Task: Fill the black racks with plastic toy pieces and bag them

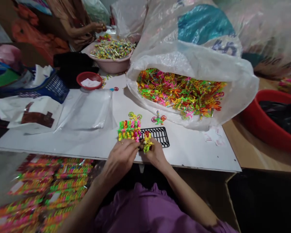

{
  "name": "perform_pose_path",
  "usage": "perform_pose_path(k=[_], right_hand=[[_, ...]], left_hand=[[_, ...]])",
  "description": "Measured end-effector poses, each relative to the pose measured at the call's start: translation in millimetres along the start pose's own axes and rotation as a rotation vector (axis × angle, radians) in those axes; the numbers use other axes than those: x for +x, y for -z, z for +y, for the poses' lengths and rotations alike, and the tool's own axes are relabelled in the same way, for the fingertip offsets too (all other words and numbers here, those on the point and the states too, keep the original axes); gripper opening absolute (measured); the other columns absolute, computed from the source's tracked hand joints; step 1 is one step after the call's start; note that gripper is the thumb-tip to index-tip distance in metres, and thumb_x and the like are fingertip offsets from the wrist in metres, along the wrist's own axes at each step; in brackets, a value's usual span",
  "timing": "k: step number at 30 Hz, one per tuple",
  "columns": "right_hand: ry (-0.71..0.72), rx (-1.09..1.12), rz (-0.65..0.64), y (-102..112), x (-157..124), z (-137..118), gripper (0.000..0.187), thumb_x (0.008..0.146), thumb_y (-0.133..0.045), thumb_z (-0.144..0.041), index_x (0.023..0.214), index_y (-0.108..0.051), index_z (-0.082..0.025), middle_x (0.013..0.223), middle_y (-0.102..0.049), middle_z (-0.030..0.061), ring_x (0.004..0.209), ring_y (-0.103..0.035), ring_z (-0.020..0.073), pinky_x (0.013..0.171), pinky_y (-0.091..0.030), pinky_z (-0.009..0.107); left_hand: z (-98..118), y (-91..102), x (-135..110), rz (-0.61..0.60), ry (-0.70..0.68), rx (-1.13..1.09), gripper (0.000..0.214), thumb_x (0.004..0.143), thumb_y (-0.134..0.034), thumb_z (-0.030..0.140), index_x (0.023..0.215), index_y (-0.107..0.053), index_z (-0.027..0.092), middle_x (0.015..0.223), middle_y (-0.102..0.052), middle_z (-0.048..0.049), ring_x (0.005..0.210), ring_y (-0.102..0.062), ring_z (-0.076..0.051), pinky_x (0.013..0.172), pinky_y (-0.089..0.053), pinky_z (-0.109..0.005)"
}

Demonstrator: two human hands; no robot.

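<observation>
A black plastic rack (161, 136) lies near the table's front edge. Rows of small bright plastic toys (129, 129) fill its left part, while the right part shows bare slots. My left hand (122, 155) rests at the front of these rows, fingers bent together; what they grip, if anything, is hidden. Between the fingers of my right hand (156, 154) is a small yellow toy bicycle (147, 143) with a red part on top, held over the rack. Just behind the rack lie two loose toy bicycles, one yellow-green (135, 116) and one multicoloured (158, 119).
A large white sack (194, 61) spills many toys toward me. Clear plastic bags (89, 108), a red bowl (89, 77) and a blue basket (54, 85) stand left. Behind is a pink basin (111, 64) near another person's arm (83, 30). Packed toys (63, 187) lie below; a red tub (264, 119) is right.
</observation>
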State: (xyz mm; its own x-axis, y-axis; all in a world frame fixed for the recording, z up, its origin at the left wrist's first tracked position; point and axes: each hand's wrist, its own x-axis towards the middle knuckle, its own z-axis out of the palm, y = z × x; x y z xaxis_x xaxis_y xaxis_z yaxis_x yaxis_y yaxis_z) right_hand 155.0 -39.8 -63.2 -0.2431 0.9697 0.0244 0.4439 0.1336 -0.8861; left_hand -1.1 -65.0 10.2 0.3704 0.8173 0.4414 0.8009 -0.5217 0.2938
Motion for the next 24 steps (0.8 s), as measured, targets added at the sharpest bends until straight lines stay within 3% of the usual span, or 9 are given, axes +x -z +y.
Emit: perform_pose_path(k=[3, 7, 11, 19, 24], right_hand=[[0.080, -0.096, -0.009, 2.2, -2.9, 0.9, 0.014, 0.071, -0.043, -0.011, 0.079, -0.051, -0.019, 0.077, -0.054, 0.0024, 0.071, -0.051, 0.0155, 0.064, -0.041, 0.025], [0.117, -0.295, -0.062, 4.4, -5.8, -3.7, 0.024, 0.066, -0.043, -0.007, 0.086, -0.048, -0.020, 0.082, -0.051, 0.0033, 0.072, -0.049, 0.0167, 0.063, -0.040, 0.026], [0.124, -0.414, -0.144, 4.4, -2.8, -9.8, 0.014, 0.074, -0.043, -0.009, 0.083, -0.048, -0.019, 0.084, -0.051, 0.0039, 0.072, -0.049, 0.0161, 0.064, -0.038, 0.025], [0.155, -0.409, -0.203, 10.4, 2.0, -6.7, 0.003, 0.082, -0.045, -0.016, 0.082, -0.047, -0.019, 0.082, -0.050, 0.0025, 0.070, -0.048, 0.0145, 0.061, -0.035, 0.023], [0.167, -0.394, -0.145, 3.1, -3.3, -1.6, 0.006, 0.082, -0.044, -0.016, 0.085, -0.048, -0.019, 0.084, -0.051, 0.0030, 0.073, -0.049, 0.0154, 0.063, -0.037, 0.024]], left_hand=[[6.2, -11.3, -7.1, -0.030, 0.011, 0.021, 0.021, 0.088, -0.045, 0.018, 0.105, -0.057, 0.016, 0.096, -0.064, -0.0058, 0.094, -0.057, -0.018, 0.089, -0.043, -0.034], [10.9, -17.7, -5.2, -0.061, 0.014, 0.022, 0.024, 0.087, -0.049, 0.024, 0.109, -0.055, 0.017, 0.097, -0.063, -0.0062, 0.095, -0.057, -0.019, 0.088, -0.044, -0.035], [14.0, -19.3, -2.6, -0.037, 0.027, 0.053, 0.020, 0.089, -0.046, 0.023, 0.103, -0.058, 0.015, 0.093, -0.064, -0.0061, 0.092, -0.057, -0.020, 0.086, -0.044, -0.035], [18.1, -16.5, -1.0, -0.004, -0.006, 0.108, 0.025, 0.091, -0.037, 0.018, 0.091, -0.062, 0.016, 0.084, -0.064, -0.0046, 0.084, -0.058, -0.018, 0.079, -0.046, -0.032], [15.6, -22.6, -5.4, 0.001, -0.041, 0.103, 0.025, 0.091, -0.037, 0.017, 0.094, -0.062, 0.016, 0.086, -0.065, -0.0055, 0.085, -0.058, -0.018, 0.084, -0.046, -0.035]])
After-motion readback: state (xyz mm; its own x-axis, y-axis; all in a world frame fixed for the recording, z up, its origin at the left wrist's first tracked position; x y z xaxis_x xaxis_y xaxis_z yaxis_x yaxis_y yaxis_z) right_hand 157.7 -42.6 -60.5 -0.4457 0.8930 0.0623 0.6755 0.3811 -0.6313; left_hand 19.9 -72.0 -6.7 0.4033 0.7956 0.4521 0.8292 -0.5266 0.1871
